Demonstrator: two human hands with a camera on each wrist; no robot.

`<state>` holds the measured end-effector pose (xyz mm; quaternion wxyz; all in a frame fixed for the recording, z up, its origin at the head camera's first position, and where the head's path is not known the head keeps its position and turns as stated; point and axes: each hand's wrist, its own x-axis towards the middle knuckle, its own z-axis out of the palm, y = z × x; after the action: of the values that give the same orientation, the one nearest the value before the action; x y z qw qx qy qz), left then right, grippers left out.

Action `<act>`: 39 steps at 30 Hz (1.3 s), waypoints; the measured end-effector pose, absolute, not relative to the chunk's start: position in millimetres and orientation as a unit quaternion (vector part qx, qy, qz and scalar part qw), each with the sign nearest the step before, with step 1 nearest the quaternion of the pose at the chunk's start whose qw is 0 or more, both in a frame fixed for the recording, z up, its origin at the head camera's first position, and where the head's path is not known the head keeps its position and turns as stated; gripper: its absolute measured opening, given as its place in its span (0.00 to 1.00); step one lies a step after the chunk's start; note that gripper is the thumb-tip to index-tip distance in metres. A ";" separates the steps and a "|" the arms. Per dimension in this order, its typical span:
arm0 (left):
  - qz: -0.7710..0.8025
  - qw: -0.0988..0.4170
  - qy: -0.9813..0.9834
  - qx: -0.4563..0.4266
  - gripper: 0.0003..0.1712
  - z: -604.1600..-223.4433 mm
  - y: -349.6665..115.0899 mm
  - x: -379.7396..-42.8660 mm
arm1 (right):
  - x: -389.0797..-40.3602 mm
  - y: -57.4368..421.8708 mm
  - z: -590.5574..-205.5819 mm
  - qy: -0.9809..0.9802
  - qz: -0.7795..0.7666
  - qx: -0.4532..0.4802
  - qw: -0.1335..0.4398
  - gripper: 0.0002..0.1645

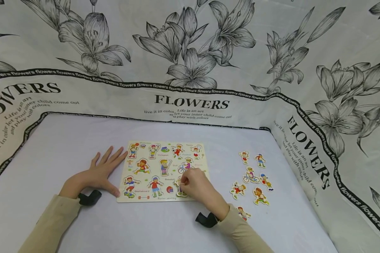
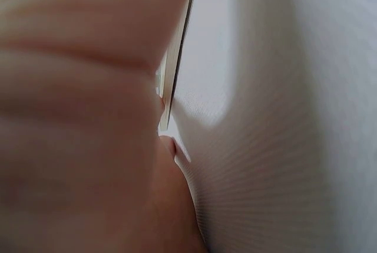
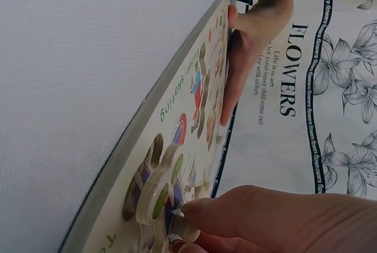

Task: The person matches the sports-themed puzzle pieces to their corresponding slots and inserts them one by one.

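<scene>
A cream puzzle board (image 1: pixel 154 165) with colourful sports figures and printed words lies flat on the table. My right hand (image 1: pixel 197 186) pinches a figure-shaped puzzle piece (image 3: pixel 158 197) between thumb and fingers at the board's lower right. In the right wrist view this piece sits tilted, partly over a recess (image 3: pixel 136 191) of the board; the fingers hide some of it. At the board's left side, my left hand (image 1: pixel 99 172) lies with fingers spread and straight, its thumb and fingertips at the edge. The left wrist view shows mostly blurred palm and the board's edge (image 2: pixel 172 64).
Right of the board, several loose puzzle pieces lie scattered, among them a cyclist (image 1: pixel 251 175), a runner (image 1: pixel 260 196) and a footballer (image 1: pixel 238 190). One piece (image 1: pixel 243 213) is partly hidden by the right sleeve. A flower-printed cloth (image 1: pixel 190 105) rises behind the white table surface (image 1: pixel 139 225).
</scene>
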<state>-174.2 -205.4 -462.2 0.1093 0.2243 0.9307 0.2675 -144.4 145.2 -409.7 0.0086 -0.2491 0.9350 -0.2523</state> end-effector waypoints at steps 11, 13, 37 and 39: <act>0.269 0.114 0.930 0.223 0.82 -462.1 -206.4 -174.2 | -143.5 141.5 -415.2 0.940 -0.231 -0.251 0.009 0.07; 0.268 0.111 0.930 0.224 0.83 -465.0 -207.5 -175.2 | -143.4 141.1 -416.4 0.941 -0.229 -0.248 0.009 0.06; 0.264 0.102 0.929 0.237 0.83 -471.5 -210.5 -177.7 | -143.9 145.8 -410.6 0.941 -0.229 -0.247 0.042 0.01; 0.261 0.103 0.931 0.234 0.83 -471.2 -209.9 -177.6 | -143.5 148.7 -405.5 0.941 -0.231 -0.242 0.044 0.01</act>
<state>-177.6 -209.9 -471.2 0.1034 0.2342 0.9308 0.2608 -143.5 148.7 -405.5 0.0444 -0.2418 0.9413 -0.2315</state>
